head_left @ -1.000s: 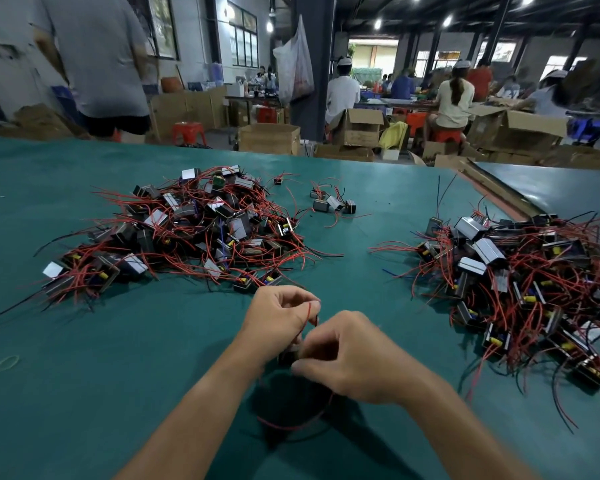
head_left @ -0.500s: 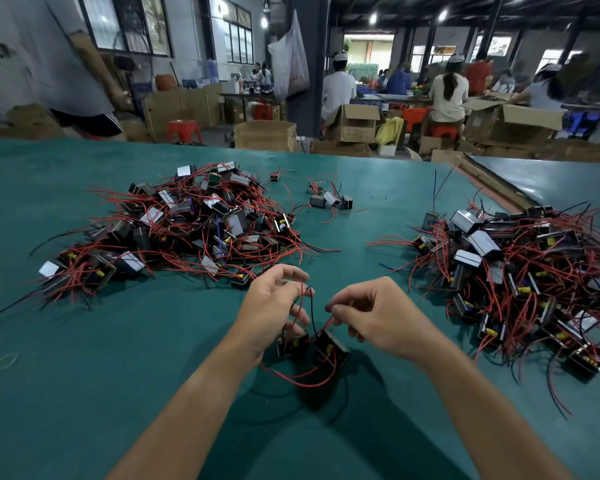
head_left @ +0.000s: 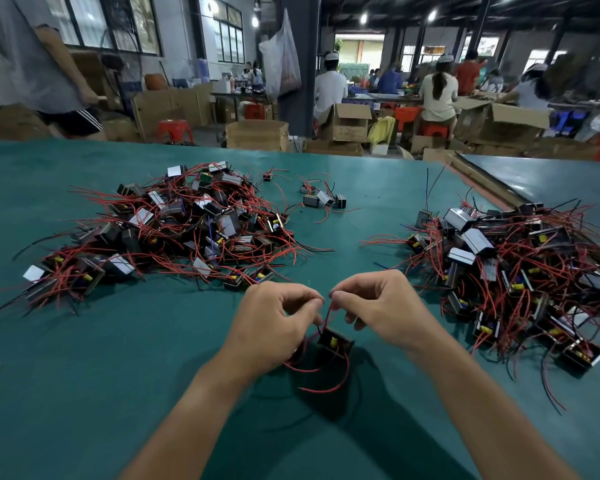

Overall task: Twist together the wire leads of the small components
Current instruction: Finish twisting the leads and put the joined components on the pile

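A small black component with a yellow part hangs just above the green table, between my two hands. Its red wire leads rise to my fingertips. My left hand pinches a lead end with thumb and forefinger. Close to its right, my right hand pinches another lead end. More red leads loop down below the component. A second component under my left hand is mostly hidden.
A big heap of wired components lies at the left, another heap at the right. A few loose components sit in the middle far back. Beyond the green table are cardboard boxes, stools and several people.
My hands first parted, lifting the leads up, then came closer again with fingertips almost meeting. The component now hangs centred under them.
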### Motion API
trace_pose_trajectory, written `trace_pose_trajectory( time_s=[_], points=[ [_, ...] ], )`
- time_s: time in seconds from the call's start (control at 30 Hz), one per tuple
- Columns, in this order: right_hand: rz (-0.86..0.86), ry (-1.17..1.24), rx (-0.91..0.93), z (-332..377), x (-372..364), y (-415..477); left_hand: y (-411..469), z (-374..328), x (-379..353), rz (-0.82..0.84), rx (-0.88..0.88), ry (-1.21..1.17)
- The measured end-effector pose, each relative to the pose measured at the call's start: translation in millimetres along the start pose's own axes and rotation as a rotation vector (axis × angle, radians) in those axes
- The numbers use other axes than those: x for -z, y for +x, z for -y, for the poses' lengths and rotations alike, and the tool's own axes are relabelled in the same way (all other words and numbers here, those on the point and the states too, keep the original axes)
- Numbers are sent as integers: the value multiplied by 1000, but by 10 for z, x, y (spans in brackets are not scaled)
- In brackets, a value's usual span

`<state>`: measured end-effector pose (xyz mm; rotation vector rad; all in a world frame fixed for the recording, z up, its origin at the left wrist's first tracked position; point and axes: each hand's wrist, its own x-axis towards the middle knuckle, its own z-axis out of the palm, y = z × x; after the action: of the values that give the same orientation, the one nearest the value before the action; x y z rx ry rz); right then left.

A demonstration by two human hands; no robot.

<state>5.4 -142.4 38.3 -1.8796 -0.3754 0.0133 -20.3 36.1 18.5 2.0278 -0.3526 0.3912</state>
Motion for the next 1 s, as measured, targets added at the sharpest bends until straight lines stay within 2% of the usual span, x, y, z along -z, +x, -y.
trace_pose_trajectory(
  time_s=[0.2,0.37,0.53,1.0],
  points=[
    [37,59,22,27,-3,-16,14,95,-30,90,40,101],
    [61,60,59,-5,-7,-6,0,95,-64,113,64,32],
    [71,-2,111,-45,-17,-6,9,92,-48,146,41,65],
    [53,-75,133,-93,24,14,-3,10,-45,213,151,-87]
  ],
)
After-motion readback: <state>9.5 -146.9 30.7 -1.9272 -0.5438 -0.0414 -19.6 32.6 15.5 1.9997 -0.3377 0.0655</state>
